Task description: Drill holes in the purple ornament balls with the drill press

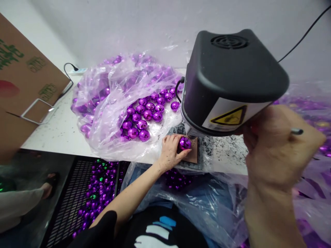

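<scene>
A shiny purple mirrored ball (185,143) is between the thumb and fingers of my left hand (172,150). It rests on a brown board (192,155), just below the head of a black bench machine (232,79) with a yellow warning label. The machine's working tip is mostly hidden by its housing. At the machine's right side, my right hand (276,151) is closed around a lever (297,131), whose dark end sticks out past the hand. The fingers of that hand are partly hidden behind the housing.
Many purple balls (141,124) spill from a clear plastic bag (108,113) on the white table (57,134). Dark crumbs lie around the machine. A black crate (77,179) with purple and green balls stands below. A cardboard box (26,79) is at left, near a person's foot (48,187).
</scene>
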A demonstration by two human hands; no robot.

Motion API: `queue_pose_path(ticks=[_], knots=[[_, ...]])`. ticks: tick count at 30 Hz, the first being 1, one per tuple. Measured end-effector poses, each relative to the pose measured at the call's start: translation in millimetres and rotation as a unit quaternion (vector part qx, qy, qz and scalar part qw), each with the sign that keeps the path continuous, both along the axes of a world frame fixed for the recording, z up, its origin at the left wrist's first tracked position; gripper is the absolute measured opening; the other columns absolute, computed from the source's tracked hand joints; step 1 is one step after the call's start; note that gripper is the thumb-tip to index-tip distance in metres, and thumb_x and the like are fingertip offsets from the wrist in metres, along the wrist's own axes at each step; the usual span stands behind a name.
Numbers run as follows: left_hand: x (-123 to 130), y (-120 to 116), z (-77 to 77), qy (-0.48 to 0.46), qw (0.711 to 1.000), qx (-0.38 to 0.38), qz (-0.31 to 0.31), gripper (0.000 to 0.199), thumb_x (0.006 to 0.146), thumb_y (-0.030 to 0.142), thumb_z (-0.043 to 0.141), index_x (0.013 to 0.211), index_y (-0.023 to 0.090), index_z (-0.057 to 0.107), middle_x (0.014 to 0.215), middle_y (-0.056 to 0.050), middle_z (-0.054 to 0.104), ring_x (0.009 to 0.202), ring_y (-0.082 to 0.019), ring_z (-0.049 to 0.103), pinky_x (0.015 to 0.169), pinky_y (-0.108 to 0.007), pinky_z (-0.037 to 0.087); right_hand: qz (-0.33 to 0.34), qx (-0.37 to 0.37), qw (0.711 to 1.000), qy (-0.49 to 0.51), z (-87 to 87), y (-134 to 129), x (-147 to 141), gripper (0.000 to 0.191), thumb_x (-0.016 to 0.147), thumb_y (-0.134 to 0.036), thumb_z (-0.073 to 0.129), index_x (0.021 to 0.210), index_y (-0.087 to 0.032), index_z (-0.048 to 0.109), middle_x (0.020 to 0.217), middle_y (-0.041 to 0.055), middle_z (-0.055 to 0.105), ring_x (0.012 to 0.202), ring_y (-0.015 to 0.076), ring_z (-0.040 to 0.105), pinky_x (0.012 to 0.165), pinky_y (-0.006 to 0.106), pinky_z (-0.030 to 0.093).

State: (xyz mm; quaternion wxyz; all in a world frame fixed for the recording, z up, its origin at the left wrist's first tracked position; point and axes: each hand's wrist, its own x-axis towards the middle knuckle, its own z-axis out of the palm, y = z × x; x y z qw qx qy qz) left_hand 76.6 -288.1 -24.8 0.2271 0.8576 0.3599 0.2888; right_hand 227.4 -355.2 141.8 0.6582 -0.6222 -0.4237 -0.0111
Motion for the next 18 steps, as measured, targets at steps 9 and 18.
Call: queue_pose_path(ticks=[9, 18], knots=[[4, 3, 0.1, -0.002, 1.0, 0.004, -0.004, 0.049, 0.08, 0.042, 0.074, 0.119, 0.019, 0.057, 0.12, -0.008, 0.062, 0.117, -0.026, 0.054, 0.105, -0.043, 0.035, -0.076, 0.006, 0.997, -0.006, -37.9, -19, -18, 0.034, 0.086, -0.047, 0.054, 0.07, -0.017, 0.061, 0.062, -0.002, 0.058, 0.047, 0.0063, 0.045, 0.047, 0.025, 0.028], [4, 1, 1.1, -0.006, 1.0, -0.02, 0.008, 0.045, 0.079, 0.042, 0.074, 0.117, 0.023, 0.059, 0.114, -0.007, 0.065, 0.112, -0.028, 0.056, 0.104, -0.046, 0.037, -0.058, 0.073, 0.995, -0.041, -76.9, -19, -7, 0.022, 0.083, -0.041, 0.058, 0.08, -0.022, 0.068, 0.06, -0.0007, 0.055, 0.047, 0.0086, 0.047, 0.046, 0.028, 0.037]])
